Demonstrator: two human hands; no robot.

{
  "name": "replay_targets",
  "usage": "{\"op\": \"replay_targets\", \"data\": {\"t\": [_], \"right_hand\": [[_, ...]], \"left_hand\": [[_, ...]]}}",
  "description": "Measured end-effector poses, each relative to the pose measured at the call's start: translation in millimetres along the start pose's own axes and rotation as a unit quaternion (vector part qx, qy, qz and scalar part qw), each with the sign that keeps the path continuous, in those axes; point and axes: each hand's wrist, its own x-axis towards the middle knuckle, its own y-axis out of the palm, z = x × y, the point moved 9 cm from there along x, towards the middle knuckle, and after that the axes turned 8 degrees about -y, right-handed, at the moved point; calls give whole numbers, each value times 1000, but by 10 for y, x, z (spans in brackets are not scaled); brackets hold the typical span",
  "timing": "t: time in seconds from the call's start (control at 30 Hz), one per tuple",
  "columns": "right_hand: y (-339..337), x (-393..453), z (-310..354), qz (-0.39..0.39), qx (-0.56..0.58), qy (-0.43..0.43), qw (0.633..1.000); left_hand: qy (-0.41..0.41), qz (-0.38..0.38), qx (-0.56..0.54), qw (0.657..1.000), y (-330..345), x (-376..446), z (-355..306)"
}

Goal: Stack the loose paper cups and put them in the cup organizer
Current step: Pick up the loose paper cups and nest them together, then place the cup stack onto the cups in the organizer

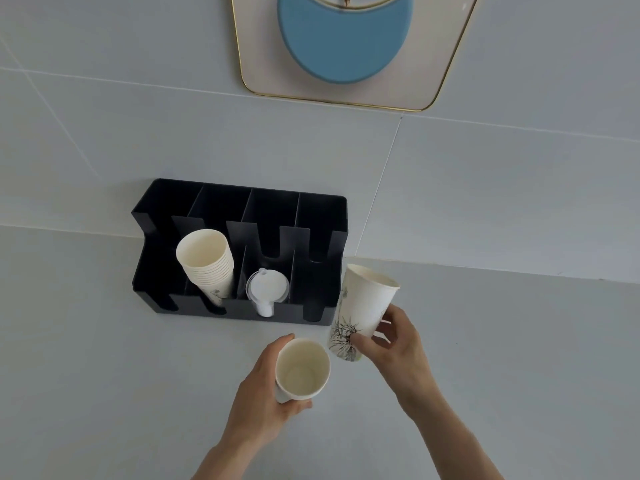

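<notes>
Left hand [263,386] wraps a short cup [302,368] from the left side, thumb at the far rim, fingertips curled under the near edge. Mouth faces the camera, inside empty. Its outer wall is mostly hidden by the hand and its own rim; can't tell if it rests on the counter [519,358] or is lifted.

Right hand [394,344] grips a tall cup [363,306] low on its body, thumb on the printed statue graphic, fingers behind and partly hidden. Cup tilts, mouth pointing up-right. Its base sits just beside the short cup's rim; contact between the two unclear. Could be more than one cup nested there, not resolvable.

Organizer [239,209] is black, against the wall [485,185], just left of the tall cup. Four slotted bays across. A cup stack [207,268] leans in the second bay from the left, many rims visible, bottom hidden behind the front wall. A clear lid [266,287] with something white under it sits in the third bay; what the white part is, hard to say. Outer bays look dark, contents not readable.

On the wall, top of frame: gold-edged panel [446,57] with a blue disc [343,46], both cut off by the top edge. Both forearms are cut off at the bottom.
</notes>
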Motion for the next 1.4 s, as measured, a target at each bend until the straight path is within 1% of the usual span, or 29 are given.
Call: {"op": "replay_targets", "data": {"t": [0.07,0.17,0.33,0.4,0.57,0.63,0.77,0.87,1.0,1.07,1.13,1.2,1.33,1.4], "right_hand": [[139,-153,98,18,-8,-35,999],[371,-300,135,44,-51,-88,994],[618,-403,-44,60,-171,-131,975],[663,-440,-124,77,-213,-133,965],[692,-533,-195,125,-191,-95,969],[684,-522,-192,125,-182,-75,972],[695,-507,-208,125,-205,-62,969],[677,-498,-263,119,-192,-38,973],[700,-509,-244,122,-199,-38,972],[694,-505,-243,121,-209,-35,970],[676,-513,-281,127,-209,-10,970],[633,-527,-359,118,-174,37,977],[467,-531,-411,52,-65,119,989],[416,-524,-379,48,-61,147,986]], "left_hand": [[2,2,2,1000,8,3,7],[7,6,5,1000,11,11,-3],[2,11,-10,1000,17,4,3],[-7,7,-15,1000,12,1,23],[13,6,-15,1000,-2,-15,-52],[5,7,-18,1000,-4,-13,-30],[0,12,-6,1000,16,-7,-8],[-4,19,-4,1000,11,-12,-25],[-17,45,4,999,-10,-12,-24],[-24,71,2,997,-15,-11,-2],[-39,107,-2,994,-29,-19,54],[-65,143,-16,987,-81,-16,152],[-166,191,-101,962,-338,-25,259],[-203,194,-148,948,-443,0,220]]}}
